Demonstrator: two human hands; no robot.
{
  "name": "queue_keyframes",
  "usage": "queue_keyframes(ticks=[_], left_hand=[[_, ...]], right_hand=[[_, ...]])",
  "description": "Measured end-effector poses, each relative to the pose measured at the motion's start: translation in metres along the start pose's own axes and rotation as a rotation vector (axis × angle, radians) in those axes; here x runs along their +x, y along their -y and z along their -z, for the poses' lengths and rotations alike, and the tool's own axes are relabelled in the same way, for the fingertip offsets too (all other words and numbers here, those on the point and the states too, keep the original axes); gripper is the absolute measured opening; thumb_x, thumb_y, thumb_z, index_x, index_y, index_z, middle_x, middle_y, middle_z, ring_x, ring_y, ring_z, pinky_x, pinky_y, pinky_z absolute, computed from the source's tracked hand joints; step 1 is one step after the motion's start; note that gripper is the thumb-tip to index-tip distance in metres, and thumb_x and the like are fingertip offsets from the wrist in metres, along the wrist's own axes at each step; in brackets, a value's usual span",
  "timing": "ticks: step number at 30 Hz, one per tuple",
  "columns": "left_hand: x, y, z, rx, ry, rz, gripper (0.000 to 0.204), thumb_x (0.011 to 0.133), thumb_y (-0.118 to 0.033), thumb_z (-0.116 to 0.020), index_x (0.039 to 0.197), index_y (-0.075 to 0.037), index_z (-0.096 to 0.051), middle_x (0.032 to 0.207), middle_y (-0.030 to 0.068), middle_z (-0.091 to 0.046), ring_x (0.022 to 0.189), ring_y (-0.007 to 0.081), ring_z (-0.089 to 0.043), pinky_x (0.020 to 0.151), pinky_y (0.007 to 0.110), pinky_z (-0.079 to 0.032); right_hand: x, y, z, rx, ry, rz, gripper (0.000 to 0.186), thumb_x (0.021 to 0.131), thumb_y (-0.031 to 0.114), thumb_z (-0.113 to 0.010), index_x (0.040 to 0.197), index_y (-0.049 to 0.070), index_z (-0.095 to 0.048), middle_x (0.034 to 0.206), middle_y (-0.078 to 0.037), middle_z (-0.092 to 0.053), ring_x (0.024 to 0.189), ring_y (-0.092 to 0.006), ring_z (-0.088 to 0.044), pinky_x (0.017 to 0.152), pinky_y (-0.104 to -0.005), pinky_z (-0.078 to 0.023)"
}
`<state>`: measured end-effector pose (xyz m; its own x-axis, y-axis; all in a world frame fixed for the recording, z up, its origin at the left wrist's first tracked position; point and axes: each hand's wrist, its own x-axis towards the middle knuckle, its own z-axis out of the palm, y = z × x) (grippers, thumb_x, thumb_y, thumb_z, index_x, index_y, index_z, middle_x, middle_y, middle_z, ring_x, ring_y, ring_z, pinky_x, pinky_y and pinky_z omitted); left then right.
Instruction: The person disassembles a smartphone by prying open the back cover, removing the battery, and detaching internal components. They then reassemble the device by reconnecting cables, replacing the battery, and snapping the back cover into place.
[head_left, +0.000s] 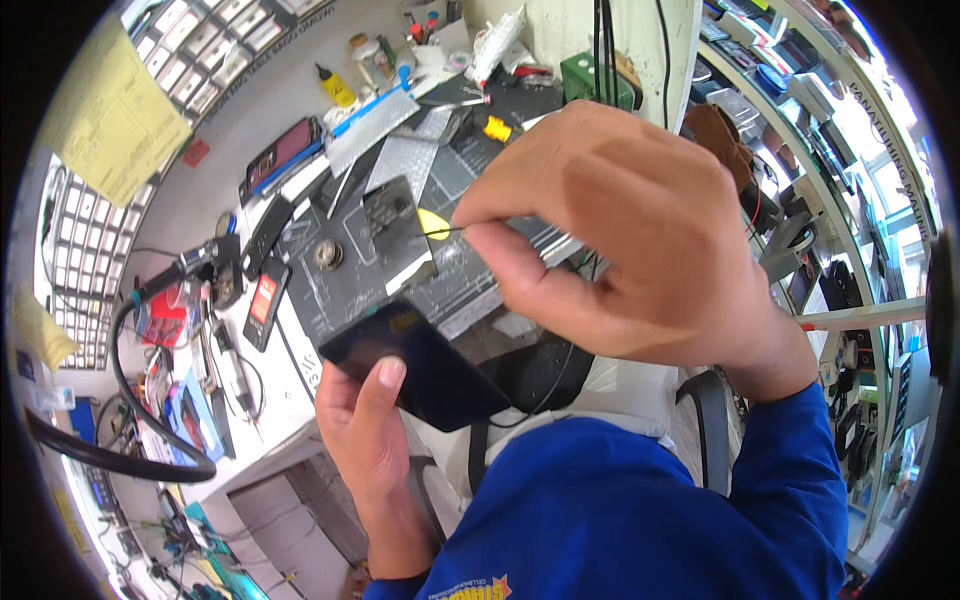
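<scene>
My left hand (370, 420) grips a dark, glossy smartphone (420, 365), thumb across its face and fingers beneath. The phone is tilted, in front of the bench's near edge. Raised higher, my right hand (640, 240) pinches a thin dark strip (449, 231) between thumb and forefinger; its exact kind is too small to tell. Beyond the strip's tip shows a yellow pick-shaped piece (433, 224), and I cannot tell whether they touch. A flat dark phone-like part (391, 215) lies on the dark work mat (340, 285) just left of it.
A small round metal piece (327, 254) and a phone with an orange-red screen (264, 300) lie to the left. A black hose (122, 340) curves along the left side. Behind stand a yellow bottle (335, 87) and a green box (597, 82). Crowded shelves (800, 130) line the right.
</scene>
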<state>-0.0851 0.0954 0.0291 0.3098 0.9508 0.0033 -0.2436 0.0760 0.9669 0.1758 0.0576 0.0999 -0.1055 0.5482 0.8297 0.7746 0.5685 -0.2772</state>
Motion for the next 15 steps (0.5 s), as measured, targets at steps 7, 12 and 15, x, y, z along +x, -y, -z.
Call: queue_keyframes(ticks=[7,12,15], left_hand=[[-0.018,-0.009,-0.019,0.001,0.09,0.056,0.033,0.096,-0.004,-0.075,0.127,0.001,-0.066,0.114,0.0057,-0.073,0.102,0.011,-0.066,0.095,0.027,-0.051],[-0.027,-0.011,-0.026,-0.01,0.152,0.051,0.029,0.097,-0.005,-0.074,0.124,0.001,-0.067,0.112,0.0046,-0.073,0.101,0.0088,-0.065,0.092,0.025,-0.051],[-0.032,-0.011,-0.026,0.006,0.144,0.059,0.028,0.098,-0.004,-0.074,0.124,0.001,-0.067,0.111,0.0044,-0.073,0.1,0.0085,-0.065,0.091,0.024,-0.051]], right_hand=[[-0.019,0.012,0.005,0.256,0.232,-0.242,0.009,0.085,-0.001,-0.073,0.092,0.003,-0.075,0.084,-0.003,-0.074,0.071,-0.0092,-0.065,0.059,-0.0242,-0.045],[-0.022,0.017,0.003,0.203,0.277,-0.188,0.009,0.086,-0.001,-0.073,0.094,0.004,-0.074,0.085,-0.003,-0.074,0.072,-0.0106,-0.066,0.059,-0.0253,-0.046],[-0.019,0.023,0.003,0.072,0.354,-0.125,0.009,0.086,-0.001,-0.073,0.094,0.004,-0.074,0.086,-0.003,-0.073,0.073,-0.0112,-0.067,0.06,-0.0261,-0.046]])
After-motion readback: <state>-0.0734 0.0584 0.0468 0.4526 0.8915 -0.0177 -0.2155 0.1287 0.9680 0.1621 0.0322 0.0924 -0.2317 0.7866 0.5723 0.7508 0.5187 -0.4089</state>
